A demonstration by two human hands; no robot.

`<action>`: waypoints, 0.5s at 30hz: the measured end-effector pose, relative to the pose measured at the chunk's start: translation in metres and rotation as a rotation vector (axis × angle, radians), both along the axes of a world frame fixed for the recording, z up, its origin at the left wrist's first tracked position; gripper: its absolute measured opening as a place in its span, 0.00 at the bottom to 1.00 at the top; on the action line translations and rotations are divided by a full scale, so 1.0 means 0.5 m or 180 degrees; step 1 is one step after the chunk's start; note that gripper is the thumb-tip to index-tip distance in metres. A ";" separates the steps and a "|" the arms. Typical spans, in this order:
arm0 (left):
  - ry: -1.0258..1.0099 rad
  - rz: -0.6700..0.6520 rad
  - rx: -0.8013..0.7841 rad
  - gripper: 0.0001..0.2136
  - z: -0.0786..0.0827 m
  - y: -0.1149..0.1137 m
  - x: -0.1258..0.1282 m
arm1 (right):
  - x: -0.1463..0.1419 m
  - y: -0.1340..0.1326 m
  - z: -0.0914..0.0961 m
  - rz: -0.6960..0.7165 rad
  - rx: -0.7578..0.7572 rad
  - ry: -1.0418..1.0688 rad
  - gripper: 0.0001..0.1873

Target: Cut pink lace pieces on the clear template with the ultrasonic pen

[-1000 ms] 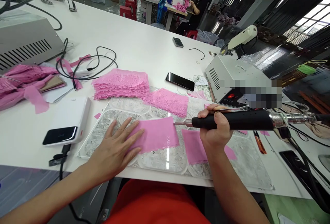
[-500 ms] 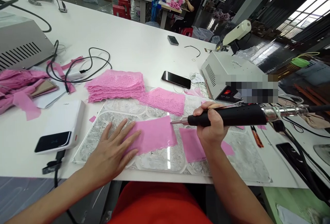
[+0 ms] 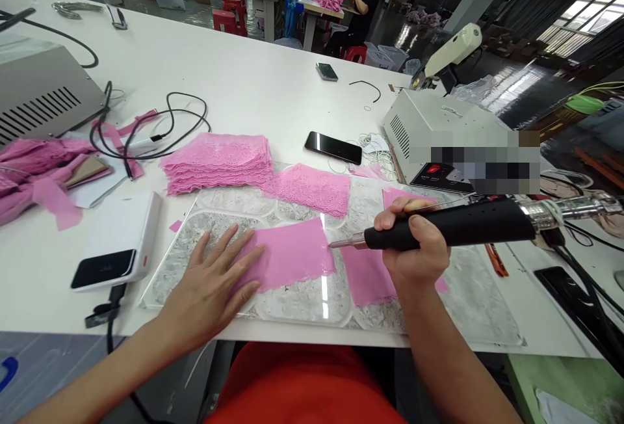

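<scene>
My left hand lies flat, fingers spread, over the left end of a pink fabric piece. Under the fabric is a clear board over a grey marbled surface. My right hand is wrapped round the black handle of a corded ultrasonic cutter. Its pointed metal tip is at the fabric's right edge. A thin metal strip shows above the handle by my fingers; its kind is unclear. Another pink piece lies partly hidden behind my right hand. Farther back lie a single lace-textured piece and a pink stack.
A phone lies behind the fabric. At right stands a grey machine box, with orange-handled tool nearer me. A white power bank and looped black cable are at left. A person sits at a sewing machine beyond.
The cutter's tip has moved a little toward me and right along the fabric's right edge. My left hand stays in place on the fabric. The view has shifted slightly.
</scene>
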State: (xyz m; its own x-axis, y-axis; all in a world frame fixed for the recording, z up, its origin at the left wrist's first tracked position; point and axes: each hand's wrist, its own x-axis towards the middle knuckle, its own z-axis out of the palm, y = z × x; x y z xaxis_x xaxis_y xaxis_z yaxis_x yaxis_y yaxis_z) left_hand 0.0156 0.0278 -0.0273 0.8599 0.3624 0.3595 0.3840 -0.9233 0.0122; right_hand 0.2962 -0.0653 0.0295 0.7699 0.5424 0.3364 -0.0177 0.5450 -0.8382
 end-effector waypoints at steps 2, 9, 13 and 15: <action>-0.0007 0.0005 -0.0018 0.21 0.001 0.000 0.000 | -0.001 0.001 0.000 -0.0009 -0.0017 -0.0032 0.05; -0.0051 -0.0008 -0.0072 0.21 -0.001 0.001 0.000 | -0.002 0.001 -0.003 0.0043 -0.0033 -0.0102 0.04; -0.0097 -0.0014 -0.0085 0.22 -0.005 0.003 0.000 | -0.004 0.001 -0.003 0.0128 -0.0026 -0.0119 0.04; -0.0099 -0.0018 -0.0099 0.22 -0.006 0.006 -0.001 | -0.002 0.000 0.002 0.0095 -0.0040 -0.0110 0.04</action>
